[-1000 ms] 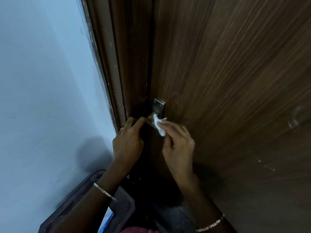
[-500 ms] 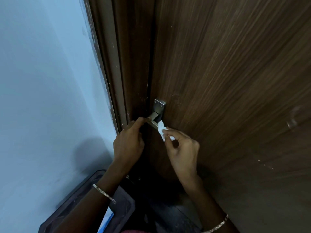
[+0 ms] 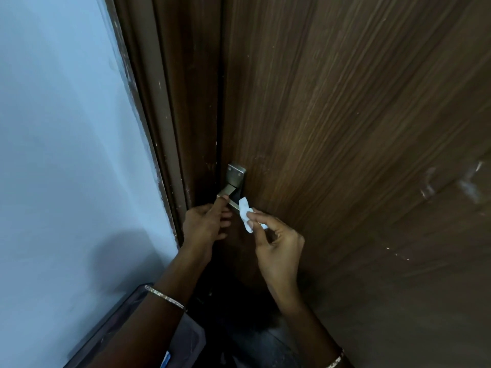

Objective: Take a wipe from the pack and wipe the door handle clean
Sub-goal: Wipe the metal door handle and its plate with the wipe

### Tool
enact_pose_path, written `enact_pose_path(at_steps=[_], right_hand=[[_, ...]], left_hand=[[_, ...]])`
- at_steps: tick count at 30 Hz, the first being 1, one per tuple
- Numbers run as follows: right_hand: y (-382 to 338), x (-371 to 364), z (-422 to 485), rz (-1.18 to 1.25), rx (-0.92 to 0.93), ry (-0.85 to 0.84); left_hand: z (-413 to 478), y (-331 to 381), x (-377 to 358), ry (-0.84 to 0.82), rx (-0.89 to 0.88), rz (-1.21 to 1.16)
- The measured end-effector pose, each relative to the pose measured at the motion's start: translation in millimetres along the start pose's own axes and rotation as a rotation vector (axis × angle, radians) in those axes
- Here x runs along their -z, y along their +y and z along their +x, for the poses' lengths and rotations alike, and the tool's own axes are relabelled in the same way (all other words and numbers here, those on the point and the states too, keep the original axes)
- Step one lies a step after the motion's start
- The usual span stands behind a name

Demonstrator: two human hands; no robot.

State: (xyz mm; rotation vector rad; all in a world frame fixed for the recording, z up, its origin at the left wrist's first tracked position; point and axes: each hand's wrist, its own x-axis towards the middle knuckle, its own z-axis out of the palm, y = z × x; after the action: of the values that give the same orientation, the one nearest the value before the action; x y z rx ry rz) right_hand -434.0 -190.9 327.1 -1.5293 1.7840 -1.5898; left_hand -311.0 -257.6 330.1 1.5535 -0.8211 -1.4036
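Wall (image 3: 66, 155) surface, pale blue, occupies the left of the view and meets a dark wooden door frame (image 3: 170, 115). At lower left, below the left forearm, sits a dark plastic bin (image 3: 186, 338), partly hidden. A thin bangle (image 3: 164, 297) circles the left wrist.

Left hand (image 3: 204, 227) reaches up along the frame edge. Its index finger is extended and the fingertip rests on the outer end of the door handle (image 3: 228, 193); the other fingers are loosely curled and grip nothing.

Door handle is a brushed-metal lever on a rectangular plate, mounted at the left edge of the brown wood-grain door (image 3: 345, 128). The lever projects toward the camera and to the left.

Wipe (image 3: 245, 215), small, white and crumpled, lies just right of the lever and touches its lower end. Right hand (image 3: 276, 251) holds it pinched between thumb and fingertips, closed on the lower part of the wipe, with the upper part standing free above the grip against the handle. Pale scuff marks show on the door at far right. A second bangle circles the right wrist at the bottom edge.
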Motion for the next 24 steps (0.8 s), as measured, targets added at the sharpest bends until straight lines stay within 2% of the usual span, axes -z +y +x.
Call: enact_pose_path(at_steps=[4, 8, 17, 24], right_hand=[[-0.6, -10.2, -19.5, 0.132, -0.046, 0.153], [-5.2, -21.3, -30.6, 0.211, -0.196, 0.266], [-12.6, -31.3, -32.8, 0.275, -0.402, 0.196], [-18.1, -13.3, -26.1, 0.269, -0.424, 0.138]], left_hand=[[3.4, 0.6, 0.8, 0.026, -0.005, 0.002], [4.6, 3.6, -0.4, 0.007, 0.049, -0.033], [4.6, 7.6, 2.2, -0.045, 0.035, -0.023], [2.3, 8.7, 0.8, -0.029, 0.026, -0.029]])
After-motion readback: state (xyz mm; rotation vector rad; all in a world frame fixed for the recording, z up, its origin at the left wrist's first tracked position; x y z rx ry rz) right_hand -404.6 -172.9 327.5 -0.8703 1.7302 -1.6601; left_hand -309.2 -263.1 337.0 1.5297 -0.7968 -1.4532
